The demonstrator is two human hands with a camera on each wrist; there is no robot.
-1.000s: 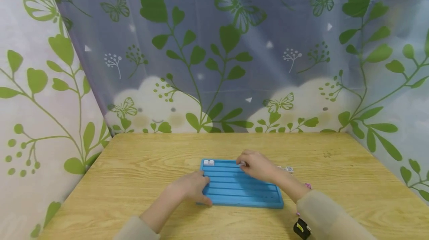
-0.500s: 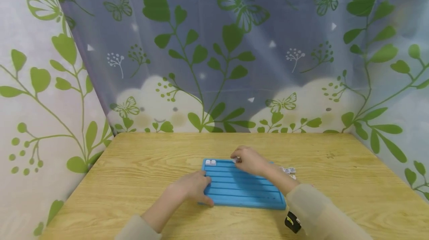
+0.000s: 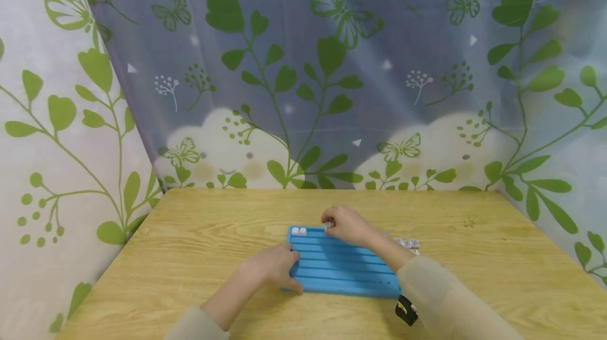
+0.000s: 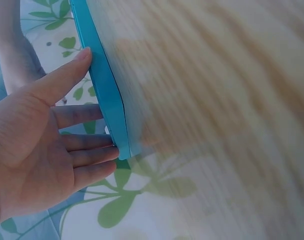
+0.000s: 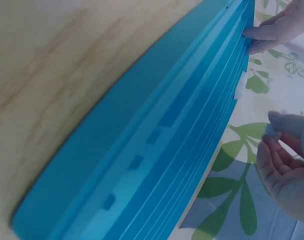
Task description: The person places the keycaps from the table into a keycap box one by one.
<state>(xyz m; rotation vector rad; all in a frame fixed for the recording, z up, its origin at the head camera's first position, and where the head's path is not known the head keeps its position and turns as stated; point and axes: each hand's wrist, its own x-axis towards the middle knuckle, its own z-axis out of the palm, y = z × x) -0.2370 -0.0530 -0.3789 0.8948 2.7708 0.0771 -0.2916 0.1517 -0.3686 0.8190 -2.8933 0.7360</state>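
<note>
Fingers of right hand [image 3: 348, 225] pinch small white block [image 3: 328, 226] at far edge of blue, ridged rectangular tray [image 3: 332, 272] | left hand [image 3: 272, 265], fingers straight, touches its left edge | two white cubes [image 3: 299, 231], far-left corner

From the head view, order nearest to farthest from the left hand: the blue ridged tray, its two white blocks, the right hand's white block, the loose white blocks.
1. Blue ridged tray: touching the left hand.
2. Two white blocks: tray's far-left corner.
3. Pinched white block: in the right hand.
4. Loose white blocks: past tray's right end.
</note>
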